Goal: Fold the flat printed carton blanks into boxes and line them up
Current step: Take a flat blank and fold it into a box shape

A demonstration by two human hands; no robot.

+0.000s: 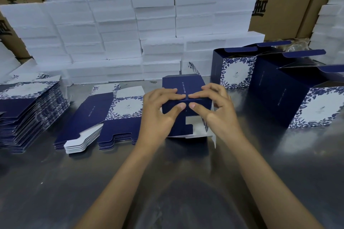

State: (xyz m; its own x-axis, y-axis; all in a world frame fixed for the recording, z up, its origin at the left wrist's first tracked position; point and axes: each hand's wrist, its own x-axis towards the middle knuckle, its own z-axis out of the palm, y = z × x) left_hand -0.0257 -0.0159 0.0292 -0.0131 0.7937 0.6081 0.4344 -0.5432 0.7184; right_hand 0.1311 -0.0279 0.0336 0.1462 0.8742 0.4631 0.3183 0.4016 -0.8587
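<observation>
White foam slabs wall off twelve o'clock; on the steel table, left hand and right hand pinch a half-folded navy carton at center.

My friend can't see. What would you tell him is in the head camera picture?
Two hands, left hand and right hand, press down the flaps of a dark blue carton on a shiny metal table. Stacks of flat blanks lie to the left, finished boxes stand to the right, with white foam blocks behind.
</observation>
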